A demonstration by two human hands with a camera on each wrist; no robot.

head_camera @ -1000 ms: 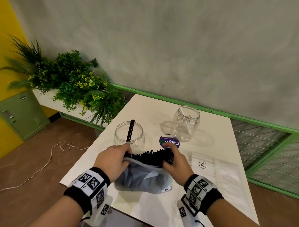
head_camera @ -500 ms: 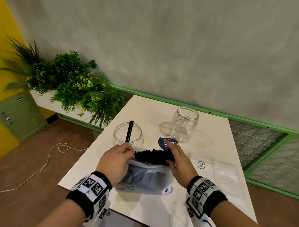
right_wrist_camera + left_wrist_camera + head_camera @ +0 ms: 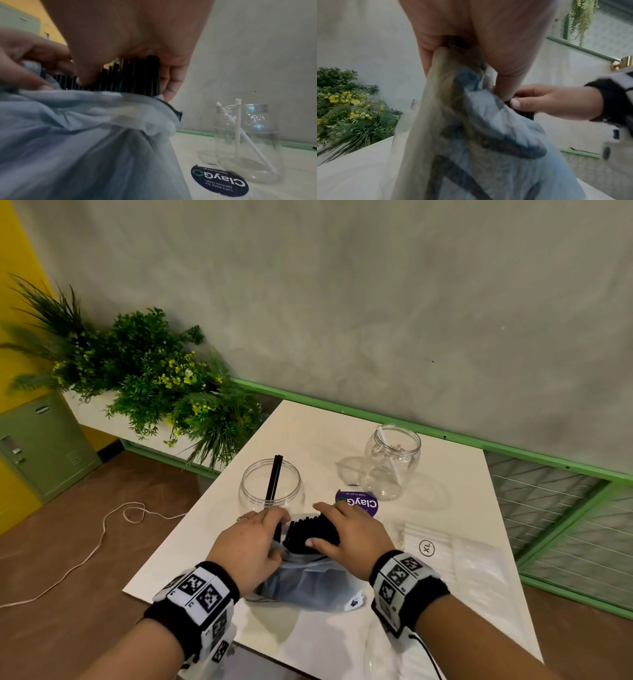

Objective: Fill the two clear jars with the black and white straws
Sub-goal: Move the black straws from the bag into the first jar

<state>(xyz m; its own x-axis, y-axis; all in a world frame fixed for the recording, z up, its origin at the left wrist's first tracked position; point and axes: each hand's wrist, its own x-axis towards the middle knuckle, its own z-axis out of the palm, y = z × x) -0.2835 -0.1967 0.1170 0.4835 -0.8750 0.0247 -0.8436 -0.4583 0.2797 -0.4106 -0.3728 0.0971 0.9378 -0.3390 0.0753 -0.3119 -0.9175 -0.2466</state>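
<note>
- At the near middle of the tabletop (image 3: 445, 628): plastic bag (image 3: 301, 580), pale blue-grey and crumpled, mouth up, holding a dense bundle of black straws (image 3: 310, 530) whose ends stand out of the opening.
- Left hand (image 3: 250, 546): fingers curled into the bag's rim on its left side, pinching the film. Half a second ago it held the same rim a little lower on the bundle.
- Right hand (image 3: 346, 534): thumb in front and fingers behind, now clamped around the black bundle. A second ago it lay along the bundle's right end; since then it has come over the top and closed, and the bag mouth has slipped down to bare more straw.
- Reading of the change: the bundle appears to be on its way out of the bag, so the black filling is judged barely begun.
- Near jar (image 3: 270, 486), clear, wide-mouthed, just beyond the left hand: two black straws (image 3: 274, 477) leaning on its rim, otherwise unfilled.
- Far jar (image 3: 392, 462), clear, narrower neck, well right of the first: two white straws (image 3: 238, 124) per the right wrist view, one upright, one slanted.
- Packet of white straws (image 3: 442, 546), flat, clear wrap with an "XL" mark, beside the right wrist; whether it has been opened cannot be told.
- Round purple sticker (image 3: 358, 503), flat between the jars, partly covered by the right hand.
</note>
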